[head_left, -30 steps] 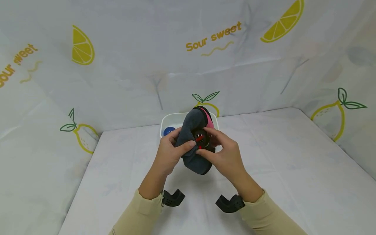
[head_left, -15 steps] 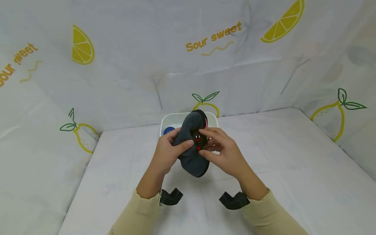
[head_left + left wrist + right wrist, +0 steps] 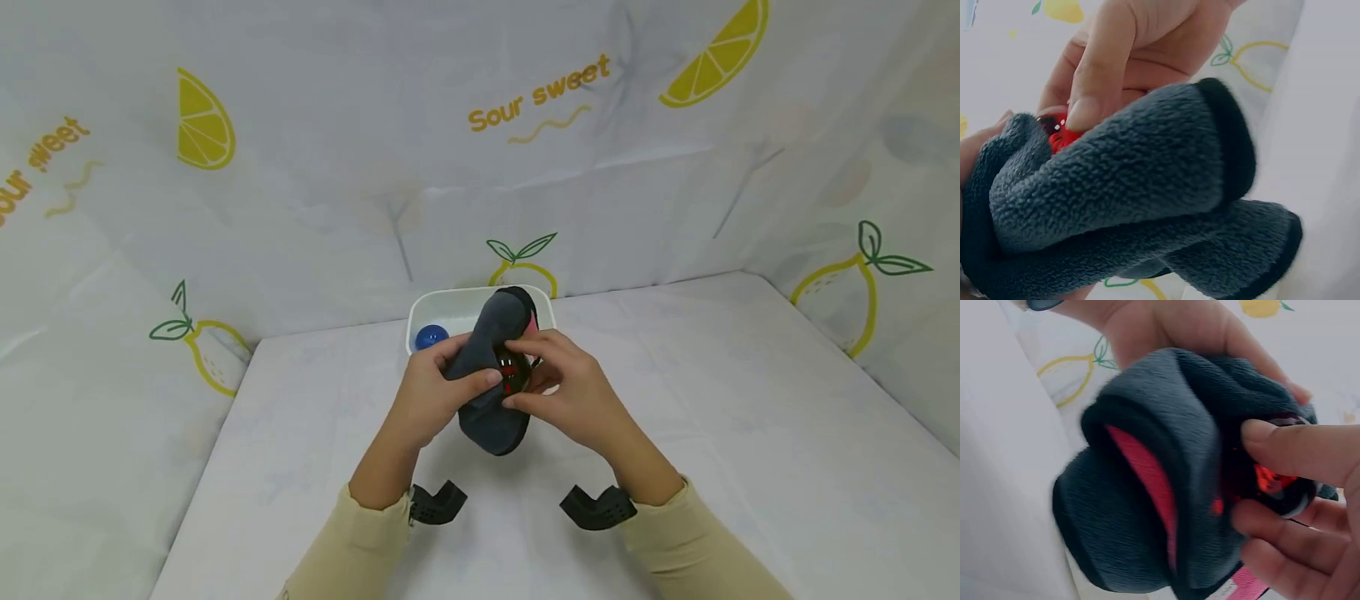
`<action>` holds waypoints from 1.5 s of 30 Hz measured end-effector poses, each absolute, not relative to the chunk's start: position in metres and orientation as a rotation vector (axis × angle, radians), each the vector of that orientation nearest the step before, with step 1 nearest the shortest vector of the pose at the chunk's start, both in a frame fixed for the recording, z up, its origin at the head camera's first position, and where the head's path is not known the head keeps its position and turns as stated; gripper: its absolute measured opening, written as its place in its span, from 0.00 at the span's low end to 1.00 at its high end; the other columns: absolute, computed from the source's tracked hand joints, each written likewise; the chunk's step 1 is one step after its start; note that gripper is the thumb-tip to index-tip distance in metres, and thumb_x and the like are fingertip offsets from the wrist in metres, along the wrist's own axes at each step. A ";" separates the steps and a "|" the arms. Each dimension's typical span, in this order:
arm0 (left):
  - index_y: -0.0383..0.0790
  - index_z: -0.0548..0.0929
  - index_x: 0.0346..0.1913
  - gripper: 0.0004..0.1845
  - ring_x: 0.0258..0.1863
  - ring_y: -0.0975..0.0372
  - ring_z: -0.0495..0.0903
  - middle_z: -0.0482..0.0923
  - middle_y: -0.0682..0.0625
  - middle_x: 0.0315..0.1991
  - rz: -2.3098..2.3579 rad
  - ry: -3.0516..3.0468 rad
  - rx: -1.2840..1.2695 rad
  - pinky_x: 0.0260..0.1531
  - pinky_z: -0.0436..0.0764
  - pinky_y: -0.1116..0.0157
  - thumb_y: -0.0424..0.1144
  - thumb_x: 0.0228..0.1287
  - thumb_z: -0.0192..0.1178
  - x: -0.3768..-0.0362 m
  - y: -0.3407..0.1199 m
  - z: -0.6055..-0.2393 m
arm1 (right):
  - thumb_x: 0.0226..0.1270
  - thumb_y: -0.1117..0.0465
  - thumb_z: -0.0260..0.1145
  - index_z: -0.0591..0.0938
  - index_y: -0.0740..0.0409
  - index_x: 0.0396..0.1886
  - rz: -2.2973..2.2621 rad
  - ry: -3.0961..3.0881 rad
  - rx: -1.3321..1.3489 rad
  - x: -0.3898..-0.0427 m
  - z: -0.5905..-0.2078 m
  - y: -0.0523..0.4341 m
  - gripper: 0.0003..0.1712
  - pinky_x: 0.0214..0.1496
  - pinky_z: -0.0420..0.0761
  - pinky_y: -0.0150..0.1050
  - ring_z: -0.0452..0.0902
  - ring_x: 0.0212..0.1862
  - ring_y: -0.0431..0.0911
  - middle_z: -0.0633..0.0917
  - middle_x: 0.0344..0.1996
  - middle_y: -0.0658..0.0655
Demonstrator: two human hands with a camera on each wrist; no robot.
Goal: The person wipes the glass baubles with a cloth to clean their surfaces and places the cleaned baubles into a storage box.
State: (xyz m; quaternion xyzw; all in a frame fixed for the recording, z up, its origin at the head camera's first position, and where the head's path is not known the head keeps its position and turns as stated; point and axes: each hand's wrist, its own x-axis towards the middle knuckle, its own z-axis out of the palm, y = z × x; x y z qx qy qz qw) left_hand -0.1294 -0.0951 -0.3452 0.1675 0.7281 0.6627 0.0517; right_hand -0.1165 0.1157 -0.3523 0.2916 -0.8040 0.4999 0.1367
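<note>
Grey fleece cloth (image 3: pixel 491 379), pink-lined, held above the tabletop (image 3: pixel 712 433) just in front of a white tub (image 3: pixel 420 310). Left hand (image 3: pixel 435 392) grips its folds; right hand (image 3: pixel 566 392) pinches a small red-and-black object (image 3: pixel 510 367) against it. Best practice, by judgement: firm left grip, small right-fingertip movements, both clear of the tub.

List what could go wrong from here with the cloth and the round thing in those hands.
1. The round black-and-red thing is only pinched by the right hand at its fingertips, half wrapped; it may slip out and drop onto the table.
2. The left hand holds the grey cloth bunched, with loose folds hanging below; these could unroll and expose the thing.
3. If it falls, it might roll toward the white tub holding a blue ball.
</note>
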 end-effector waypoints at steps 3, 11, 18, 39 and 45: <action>0.43 0.79 0.62 0.27 0.50 0.54 0.84 0.82 0.44 0.54 2.088 2.184 0.463 0.48 0.84 0.57 0.39 0.60 0.70 -0.128 -0.093 -0.345 | 0.45 0.69 0.81 0.81 0.59 0.58 1.335 -2.249 0.826 -0.115 -0.354 0.110 0.36 0.35 0.84 0.33 0.80 0.32 0.41 0.79 0.52 0.55; 0.42 0.78 0.63 0.27 0.51 0.54 0.84 0.81 0.42 0.55 2.224 2.074 0.425 0.49 0.84 0.57 0.41 0.61 0.70 -0.127 -0.086 -0.348 | 0.43 0.71 0.81 0.82 0.64 0.57 1.092 -2.046 0.742 -0.113 -0.359 0.099 0.36 0.42 0.81 0.26 0.79 0.39 0.45 0.79 0.53 0.62; 0.42 0.78 0.62 0.26 0.49 0.55 0.85 0.82 0.42 0.53 2.187 2.157 0.470 0.47 0.85 0.58 0.45 0.62 0.69 -0.127 -0.092 -0.346 | 0.48 0.76 0.75 0.78 0.65 0.61 1.210 -2.053 0.834 -0.114 -0.359 0.101 0.36 0.39 0.84 0.33 0.81 0.35 0.44 0.76 0.61 0.63; 0.36 0.78 0.62 0.20 0.51 0.55 0.81 0.81 0.39 0.53 2.103 2.279 0.459 0.50 0.84 0.57 0.43 0.75 0.52 -0.125 -0.092 -0.341 | 0.49 0.72 0.77 0.76 0.59 0.65 1.305 -2.229 0.875 -0.117 -0.358 0.107 0.39 0.39 0.85 0.35 0.82 0.37 0.43 0.78 0.58 0.56; 0.36 0.77 0.63 0.21 0.50 0.55 0.82 0.81 0.39 0.53 2.152 2.243 0.468 0.49 0.84 0.56 0.42 0.74 0.54 -0.122 -0.088 -0.340 | 0.46 0.71 0.79 0.80 0.60 0.59 1.238 -2.169 0.823 -0.115 -0.359 0.105 0.35 0.36 0.82 0.32 0.79 0.34 0.41 0.79 0.57 0.57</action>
